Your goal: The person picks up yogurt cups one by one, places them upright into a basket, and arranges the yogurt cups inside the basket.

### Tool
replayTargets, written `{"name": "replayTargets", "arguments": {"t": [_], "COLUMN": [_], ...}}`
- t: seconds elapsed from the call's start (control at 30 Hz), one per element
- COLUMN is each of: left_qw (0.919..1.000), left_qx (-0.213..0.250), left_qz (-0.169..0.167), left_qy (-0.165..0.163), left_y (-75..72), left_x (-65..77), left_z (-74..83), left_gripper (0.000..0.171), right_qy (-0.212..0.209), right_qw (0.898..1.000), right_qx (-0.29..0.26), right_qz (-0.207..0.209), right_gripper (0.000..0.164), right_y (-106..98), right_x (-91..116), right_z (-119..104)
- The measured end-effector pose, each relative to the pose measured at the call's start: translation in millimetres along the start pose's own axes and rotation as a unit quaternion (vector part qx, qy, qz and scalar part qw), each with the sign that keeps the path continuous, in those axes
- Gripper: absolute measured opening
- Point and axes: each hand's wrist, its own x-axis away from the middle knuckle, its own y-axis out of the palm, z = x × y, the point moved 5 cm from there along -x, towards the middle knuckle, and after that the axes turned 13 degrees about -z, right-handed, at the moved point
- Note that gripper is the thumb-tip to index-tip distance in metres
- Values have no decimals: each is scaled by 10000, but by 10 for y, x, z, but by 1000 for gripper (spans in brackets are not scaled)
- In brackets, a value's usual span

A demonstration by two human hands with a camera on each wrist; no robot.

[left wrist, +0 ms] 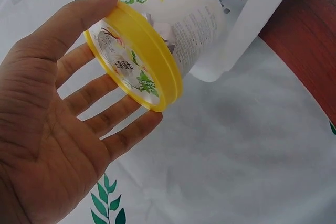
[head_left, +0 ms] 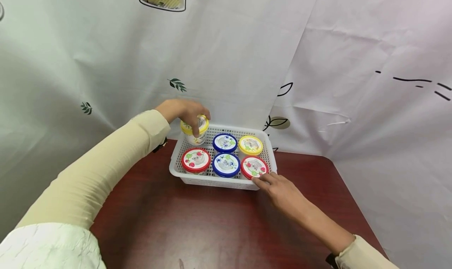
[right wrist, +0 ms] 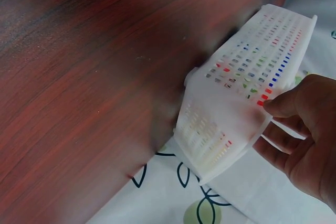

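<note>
In the head view my left hand (head_left: pixel 185 112) grips a tub with a yellow lid (head_left: pixel 198 138) at the back left of a white plastic basket (head_left: pixel 212 181). The left wrist view has the thumb and fingers spread round the yellow rim (left wrist: pixel 170 74), the tub tilted in that view. At the basket's front right corner, my right hand (head_left: pixel 284 192) pinches the rim, its thumb (right wrist: pixel 283 104) against the outer wall. Inside sit two blue-lidded tubs (head_left: pixel 226 164), two red-lidded tubs (head_left: pixel 196 160) and another yellow-lidded tub (head_left: pixel 250 145).
The basket stands at the back of a dark red-brown wooden table (head_left: pixel 212 222). Close behind it hangs a pale cloth (head_left: pixel 240 64) printed with leaves. The table's right edge runs along more of this cloth.
</note>
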Motion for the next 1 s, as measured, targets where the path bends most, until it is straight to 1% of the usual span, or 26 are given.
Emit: {"name": "replayTargets", "arguments": {"t": [0.17, 0.33, 0.63, 0.83, 1.0], "left_qw": [9999, 9998, 9996, 9994, 9994], "left_qx": [-32, 70, 11, -39, -44], "left_qz": [-74, -173, -209, -196, -181], "left_qy": [109, 101, 176, 271, 282], "left_y": [37, 79, 163, 226, 283], "left_x": [-58, -91, -173, -220, -224], "left_z": [16, 38, 36, 23, 19], "left_gripper": [85, 86, 87, 86, 84], "right_qy": [-10, 52, -30, -33, -41], "right_qw": [10000, 9999, 10000, 10000, 9999], "right_qx": [-25, -96, 23, 19, 2], "right_qz": [17, -89, 90, 89, 95], "right_gripper": [56, 57, 54, 54, 55], "right_y": [1, 15, -16, -15, -7], "right_x": [2, -1, 10, 11, 9], "right_z": [-1, -7, -21, -33, -37]}}
